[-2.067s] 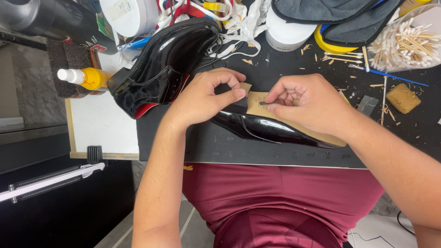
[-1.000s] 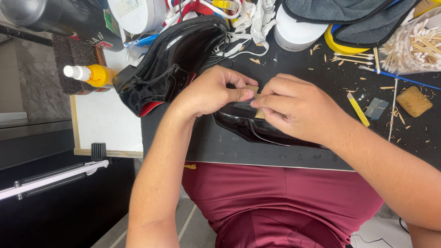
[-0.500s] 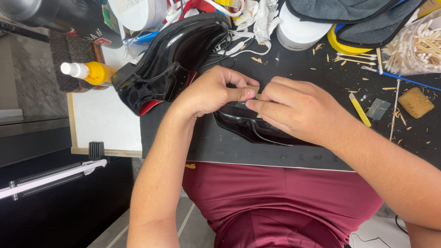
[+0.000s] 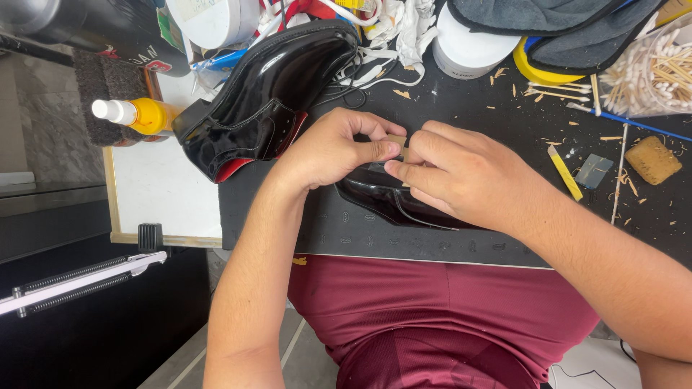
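A glossy black dress shoe (image 4: 404, 205) is pinned on its side on the black worktop (image 4: 504, 115), directly beneath both grips. The left hand (image 4: 328, 148) is curled closed, its thumb and forefinger pinching a small tan piece, seemingly paper or card (image 4: 396, 140), against the shoe's upper edge. The right hand (image 4: 461, 176) is likewise closed, its fingertips pressed onto the same spot from the other side; what else it holds, if anything, cannot be told.

A slip is judged the main risk: the patent surface is slick, so the tan piece could slide from under the fingertips, or a scratch or smear could be left by hard pressure. The shoe lies near the worktop's front edge and could be rolled toward the lap by an uneven push. Grit could also be carried onto the gloss by the wood shavings scattered beyond the right grip.

Counted: two black shoes, the second (image 4: 267, 94) lying beyond the left grip; one yellow bottle (image 4: 140, 114) far to the left; two white tubs (image 4: 472, 47) beyond the grips; one container of cotton swabs (image 4: 645, 75) and one tan block (image 4: 652, 160) out past the right wrist.
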